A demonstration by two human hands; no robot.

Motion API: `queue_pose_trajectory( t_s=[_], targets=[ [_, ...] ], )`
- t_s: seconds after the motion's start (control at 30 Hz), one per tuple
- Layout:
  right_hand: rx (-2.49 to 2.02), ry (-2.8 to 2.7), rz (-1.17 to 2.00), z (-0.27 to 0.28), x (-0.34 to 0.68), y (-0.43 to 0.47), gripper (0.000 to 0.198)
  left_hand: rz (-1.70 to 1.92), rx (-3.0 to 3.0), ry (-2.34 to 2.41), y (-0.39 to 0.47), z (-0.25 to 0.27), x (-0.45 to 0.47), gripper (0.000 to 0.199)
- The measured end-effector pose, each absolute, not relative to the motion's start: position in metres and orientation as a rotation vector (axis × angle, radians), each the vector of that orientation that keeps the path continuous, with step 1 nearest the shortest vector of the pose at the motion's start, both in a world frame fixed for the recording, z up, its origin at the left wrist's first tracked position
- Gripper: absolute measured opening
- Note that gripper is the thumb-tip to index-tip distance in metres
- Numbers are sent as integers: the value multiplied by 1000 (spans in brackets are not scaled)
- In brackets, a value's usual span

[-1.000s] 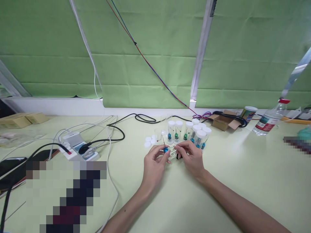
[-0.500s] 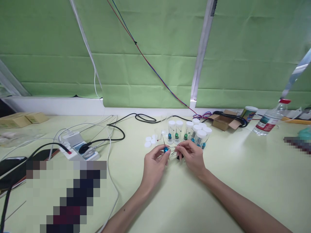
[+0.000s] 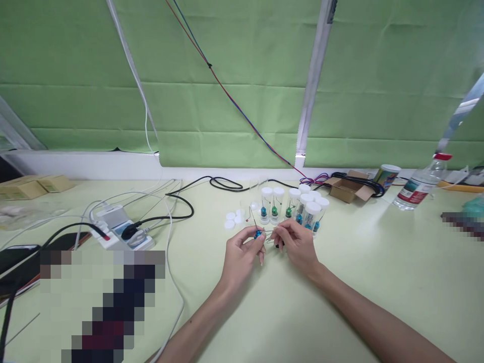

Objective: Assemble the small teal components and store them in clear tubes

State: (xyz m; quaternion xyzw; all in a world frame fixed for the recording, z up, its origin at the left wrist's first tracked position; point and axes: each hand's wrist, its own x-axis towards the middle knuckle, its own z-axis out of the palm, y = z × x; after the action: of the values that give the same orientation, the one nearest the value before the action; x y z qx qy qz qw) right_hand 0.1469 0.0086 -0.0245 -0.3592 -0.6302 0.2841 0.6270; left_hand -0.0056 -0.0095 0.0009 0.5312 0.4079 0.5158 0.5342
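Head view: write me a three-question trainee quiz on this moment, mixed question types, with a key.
1. Which hand pinches the loose blue piece?
2. True or false: the clear bottle wears a green cap.
3. The beads inside the white-capped tubes are: A) red and yellow; B) blue and green; C) all white.

Key:
1. The left hand.
2. False; the bottle's cap is red.
3. B.

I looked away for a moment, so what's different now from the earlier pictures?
The blue piece in the left hand has turned slightly, its bent wire with it; a lower finger reaches further down. Nothing was taken or let go. The right hand stays pinched close by; the capped tubes haven't moved.
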Motion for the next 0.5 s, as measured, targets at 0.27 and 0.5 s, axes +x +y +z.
queue_pose_trajectory(
  t_s=[0.27,0.5],
  targets=[
    [-866,-1482,604,-24,147,7,31,1262,1296,932,-8,-3,-5,25],
    [-903,-1460,649,-23,146,6,36,1274,1316,955,-10,0,-3,25]
  ],
)
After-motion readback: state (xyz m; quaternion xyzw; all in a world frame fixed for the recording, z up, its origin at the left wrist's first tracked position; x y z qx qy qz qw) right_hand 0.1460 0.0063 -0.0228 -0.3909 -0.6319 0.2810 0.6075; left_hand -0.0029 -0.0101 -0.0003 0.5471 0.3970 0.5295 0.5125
